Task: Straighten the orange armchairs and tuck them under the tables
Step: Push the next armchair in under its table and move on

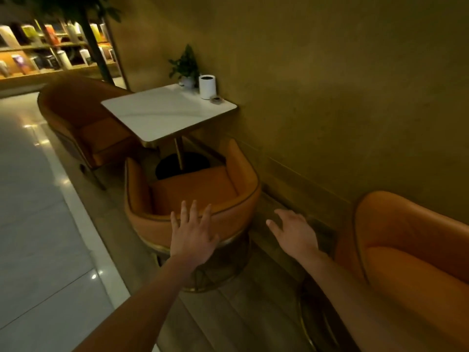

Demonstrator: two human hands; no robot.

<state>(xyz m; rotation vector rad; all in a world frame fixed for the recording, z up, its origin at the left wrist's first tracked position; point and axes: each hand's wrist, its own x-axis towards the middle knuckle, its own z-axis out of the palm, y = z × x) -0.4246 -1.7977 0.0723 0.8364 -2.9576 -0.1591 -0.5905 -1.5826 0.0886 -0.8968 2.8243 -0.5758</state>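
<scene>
An orange armchair (228, 217) stands in front of me, its seat facing a small white square table (162, 110) set against the wall. My left hand (193, 235) is open, fingers spread, over the back rim of this chair. My right hand (295, 231) is open too, hovering to the right of the chair's back and apart from it. A second orange armchair (83, 115) sits on the far side of the table. A third orange armchair (411, 252) is at my right, close to the wall.
On the table's wall side stand a potted plant (186, 68), a white cylinder (207, 86) and a small ashtray (216, 99). The wall (330, 85) runs along the right. Glossy white floor tiles (38, 224) lie left. Lit shelves (50, 52) and a tree trunk are at the back left.
</scene>
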